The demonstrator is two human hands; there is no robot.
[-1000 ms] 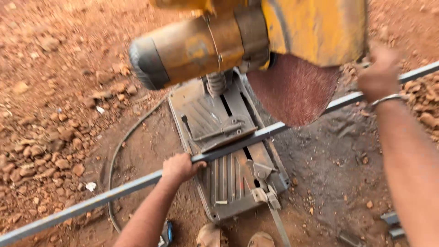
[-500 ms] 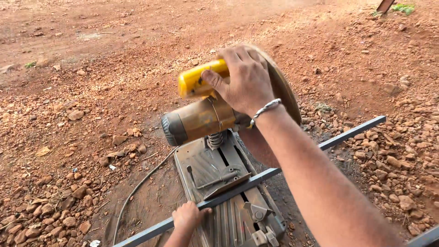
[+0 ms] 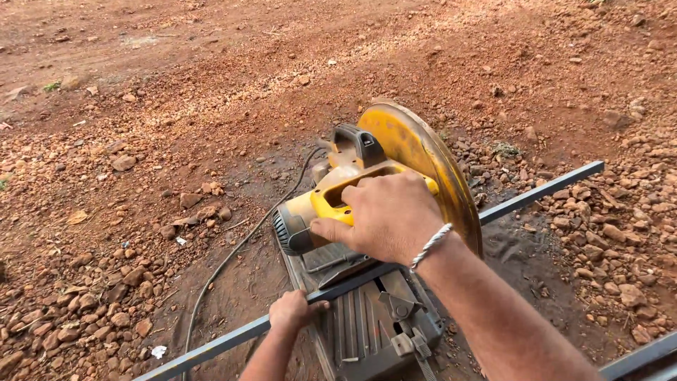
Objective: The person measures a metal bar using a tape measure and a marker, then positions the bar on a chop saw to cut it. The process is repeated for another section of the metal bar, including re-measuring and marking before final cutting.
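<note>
A yellow chop saw (image 3: 395, 152) stands on red dirt, its blade guard tipped down over a grey metal base (image 3: 367, 324). My right hand (image 3: 384, 215), with a silver bracelet on the wrist, is closed around the saw's yellow handle. A long grey metal bar (image 3: 543, 192) lies across the base from lower left to upper right. My left hand (image 3: 293, 310) grips this bar just left of the base, pressing it down.
The saw's power cord (image 3: 233, 257) curves away over the dirt to the lower left. Loose red stones cover the ground at left (image 3: 92, 310) and right (image 3: 613, 219). Another grey bar (image 3: 645, 360) shows at the bottom right corner.
My right hand went from the bar's right end to the saw handle and has pulled the saw head down toward the bar. The left hand stays on the bar.
</note>
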